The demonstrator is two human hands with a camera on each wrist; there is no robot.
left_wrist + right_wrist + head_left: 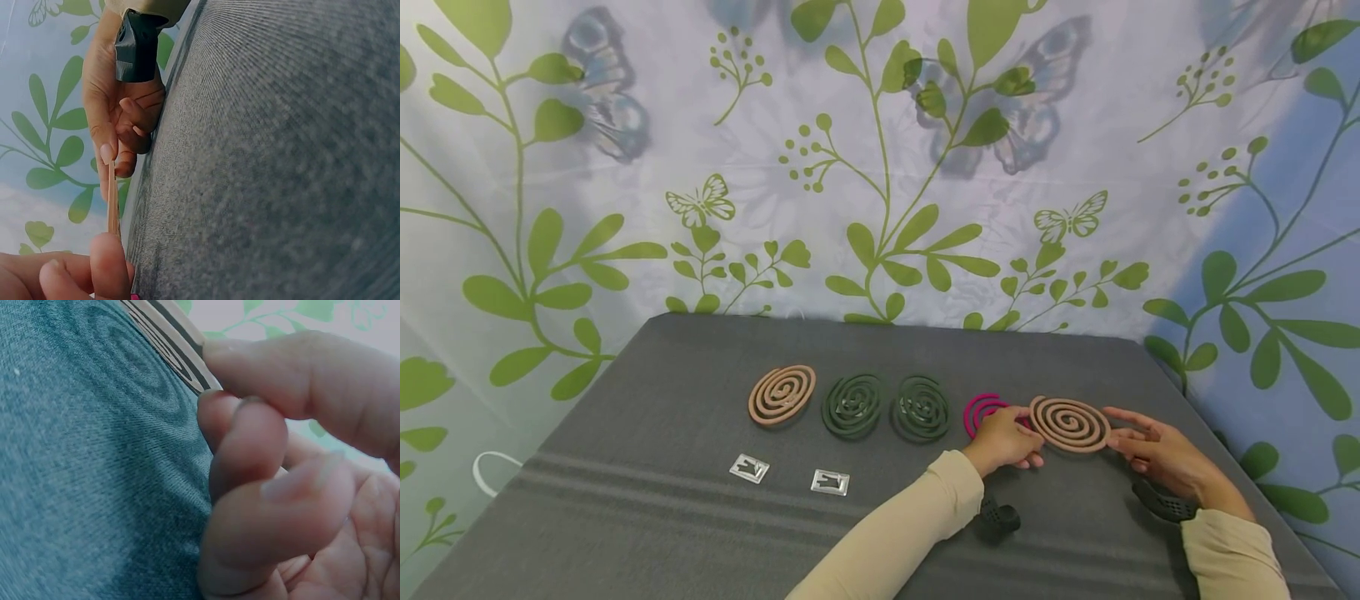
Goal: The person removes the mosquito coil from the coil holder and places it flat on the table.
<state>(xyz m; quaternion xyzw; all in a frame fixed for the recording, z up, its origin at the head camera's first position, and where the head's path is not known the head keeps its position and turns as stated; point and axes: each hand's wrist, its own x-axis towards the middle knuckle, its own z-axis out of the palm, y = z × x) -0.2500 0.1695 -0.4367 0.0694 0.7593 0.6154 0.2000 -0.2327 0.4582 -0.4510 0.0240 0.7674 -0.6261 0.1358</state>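
Both hands hold a tan mosquito coil by opposite edges, a little above the grey cloth. My left hand pinches its left edge and partly covers a pink coil lying behind. On the far edge, my right hand pinches the rim between thumb and fingers. In the left wrist view the tan coil appears edge-on between the two hands. The right wrist view has the coil gripped at the fingertips, its spiral shadow on the cloth.
Left of the hands lie two dark green coils and another tan coil. Two small metal coil stands rest nearer the front. A patterned curtain hangs behind the grey-covered table. A white loop shows at the left edge.
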